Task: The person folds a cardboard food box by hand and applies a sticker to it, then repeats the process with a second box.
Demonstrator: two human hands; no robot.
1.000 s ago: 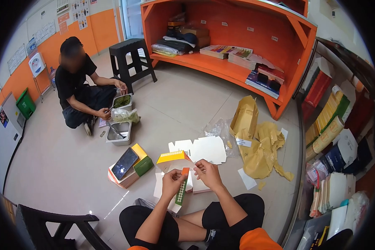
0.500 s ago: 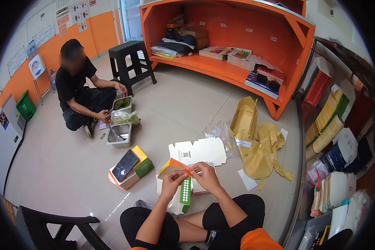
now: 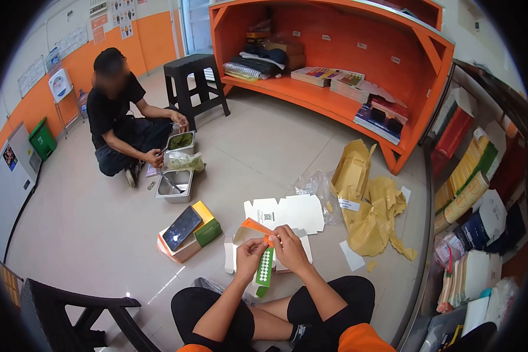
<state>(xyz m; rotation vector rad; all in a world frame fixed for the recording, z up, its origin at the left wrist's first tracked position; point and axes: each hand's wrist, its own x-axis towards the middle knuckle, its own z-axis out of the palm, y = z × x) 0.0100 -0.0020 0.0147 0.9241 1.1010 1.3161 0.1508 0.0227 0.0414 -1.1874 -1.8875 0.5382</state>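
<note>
While pinching the small orange tab at the top of the folded cardboard carton (image 3: 263, 249), left hand (image 3: 250, 256) and right hand (image 3: 290, 249) sit fingertip to fingertip, both closed on the card just above the lap. Now tipped over and half collapsed since a second ago, when yellow-topped and squarely upright; green checkered side strip (image 3: 265, 267) hanging down between the wrists. Judged from that: forming of the flaps under way, box not yet closed up. Underneath, on the floor, more flat white die-cut carton blanks (image 3: 286, 212). To the left, a finished yellow, green and orange box stack (image 3: 202, 226) with a dark phone (image 3: 181, 227) lying on top. To the right, crumpled yellow wrapping paper (image 3: 371, 214) and clear plastic. Farther off, a seated person in black (image 3: 118, 114) beside steel trays (image 3: 173, 185), a black stool (image 3: 195, 82), then the orange shelf unit (image 3: 334, 58) of books.
</note>
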